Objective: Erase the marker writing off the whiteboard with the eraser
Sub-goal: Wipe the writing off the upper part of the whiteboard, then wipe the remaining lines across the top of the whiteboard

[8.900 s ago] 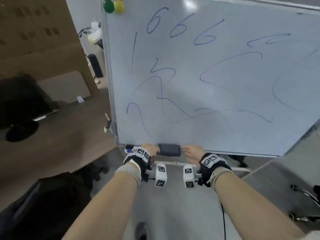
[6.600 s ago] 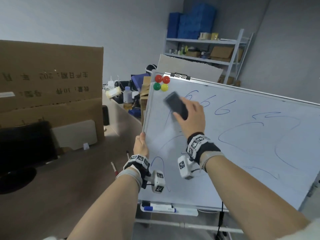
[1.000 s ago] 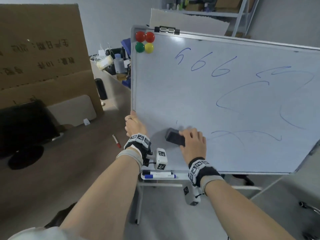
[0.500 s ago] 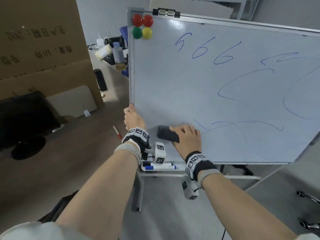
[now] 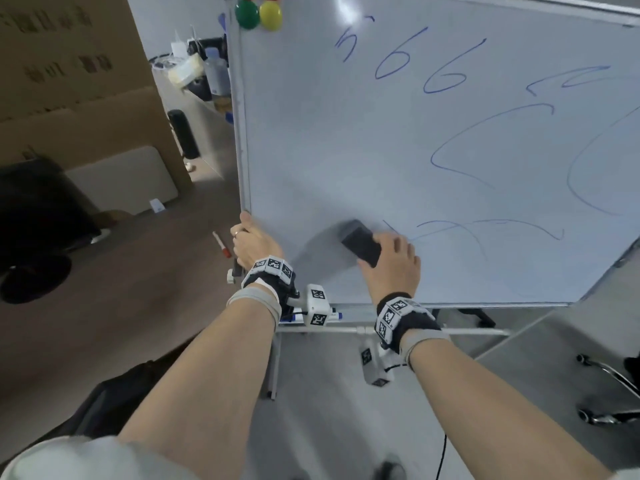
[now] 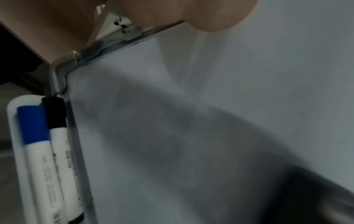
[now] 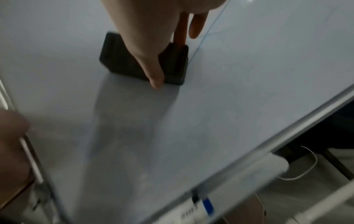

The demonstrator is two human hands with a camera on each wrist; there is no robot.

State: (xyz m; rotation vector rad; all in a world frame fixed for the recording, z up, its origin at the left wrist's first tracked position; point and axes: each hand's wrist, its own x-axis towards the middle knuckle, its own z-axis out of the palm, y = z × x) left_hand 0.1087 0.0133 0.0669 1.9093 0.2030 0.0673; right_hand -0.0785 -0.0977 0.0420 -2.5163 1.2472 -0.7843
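**Eraser low on the board, blue lines beside it**

Black block eraser (image 5: pixel 360 244) lies flat against the white, metal-framed whiteboard (image 5: pixel 346 150), low and left of centre; my right hand (image 5: pixel 391 268) grips it, thumb on one side, fingers curled over the other. Blue marker writing (image 5: pixel 485 230) starts just beside its right end, with more strokes above. My left hand (image 5: pixel 254 244) clasps the board's left frame edge. Green and yellow round magnets (image 5: pixel 258 13) sit at the top left corner. Blue-capped and black-capped markers (image 6: pixel 44 144) lie in the tray below; a red-tipped marker (image 5: pixel 221 244) rests on the brown desk (image 5: pixel 121 289).
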